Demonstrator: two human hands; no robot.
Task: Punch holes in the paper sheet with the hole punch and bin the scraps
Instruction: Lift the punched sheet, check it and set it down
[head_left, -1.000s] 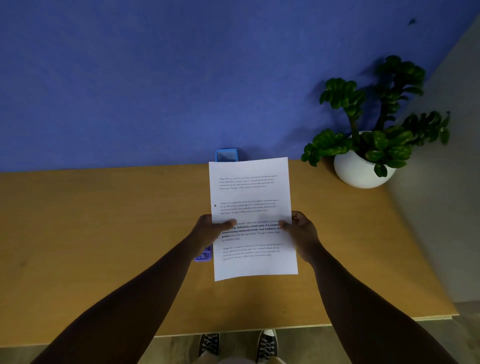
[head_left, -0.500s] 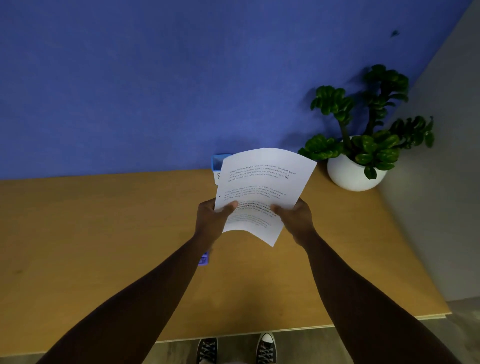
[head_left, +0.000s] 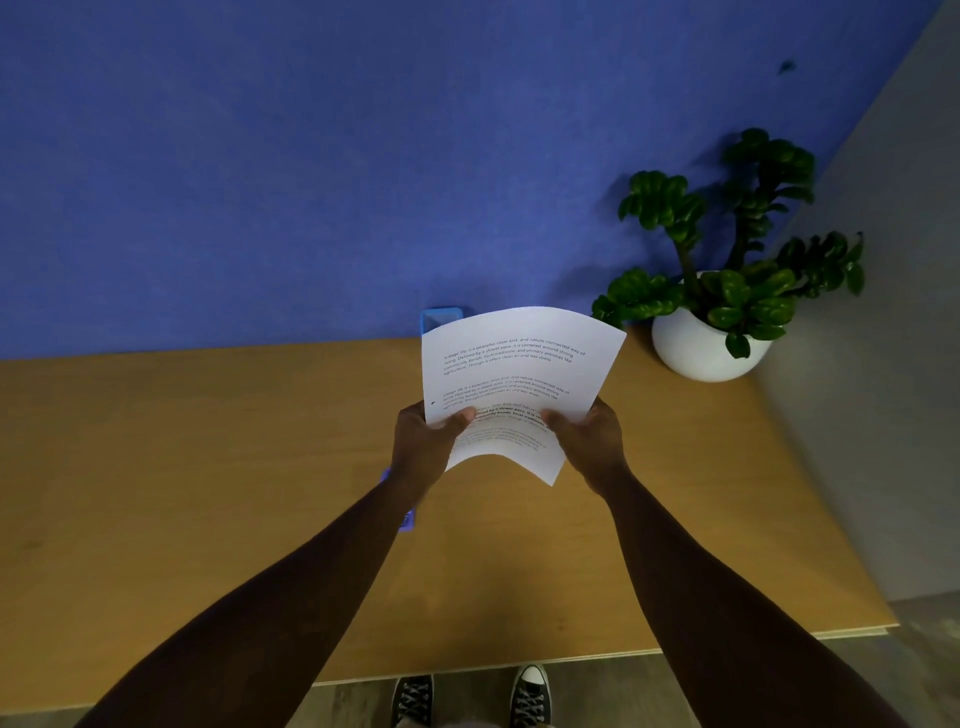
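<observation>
Paper sheet (head_left: 519, 384), white with printed text, is held curved above the wooden table (head_left: 208, 467), left hand (head_left: 423, 441) and right hand (head_left: 589, 436) each pinching an edge. One punched hole seemingly shows; blue hole punch (head_left: 408, 519) lies mostly hidden beneath; scraps likely remain unbinned.

paper sheet (head_left: 519, 364): thin white matt paper with black print, bowed in my fingers (head_left: 457, 418)
tabletop (head_left: 208, 467): smooth matt wood, honey-coloured, pale edge
wall behind the tabletop (head_left: 311, 156): blue, matt, finely textured like felt
pot (head_left: 701, 353) on the tabletop: white, smooth, slight sheen
leaves (head_left: 727, 291) above the pot: dark green, glossy
shoes (head_left: 527, 693) below the tabletop: black cloth, white toecaps
</observation>
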